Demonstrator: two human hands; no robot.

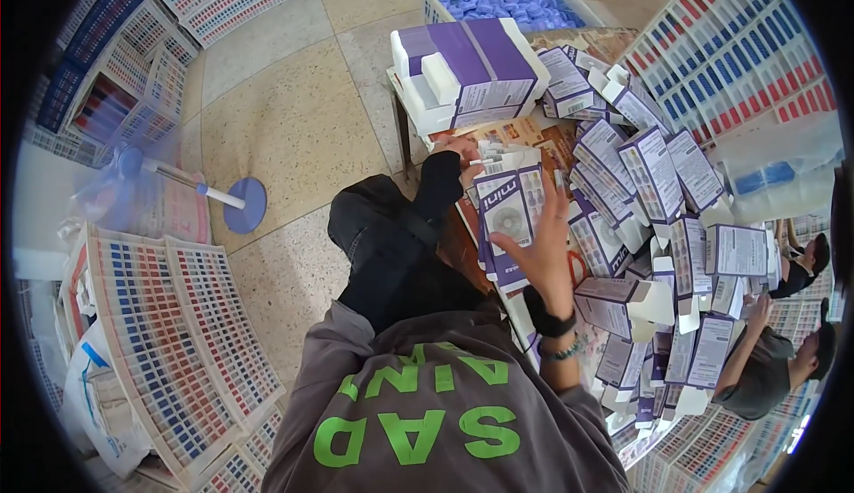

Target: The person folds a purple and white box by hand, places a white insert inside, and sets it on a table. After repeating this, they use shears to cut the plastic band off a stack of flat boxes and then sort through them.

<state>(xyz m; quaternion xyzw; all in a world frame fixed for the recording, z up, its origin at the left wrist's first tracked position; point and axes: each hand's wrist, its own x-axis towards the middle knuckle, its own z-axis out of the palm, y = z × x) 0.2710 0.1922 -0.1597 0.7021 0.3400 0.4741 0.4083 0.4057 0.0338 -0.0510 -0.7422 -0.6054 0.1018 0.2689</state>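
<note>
A flat white and purple carton [510, 218], with a round picture on its face, lies in front of me at the table's left edge, on top of other flat cartons. At its far end, white flaps stick out, and the fingers of my left hand [458, 149] are closed on them at the left corner. My right hand [549, 248] is at the carton's right side, fingers stretched toward the far end and thumb spread over the face. A dark band and a beaded bracelet [566, 351] circle my right wrist.
Folded-up small boxes [654, 173] are heaped on the right of the table. A larger purple and white carton [485, 70] stands at the far end, before a bin of blue parts [511, 5]. Crates [173, 342] of red and blue pieces surround me; two people [765, 373] sit at right.
</note>
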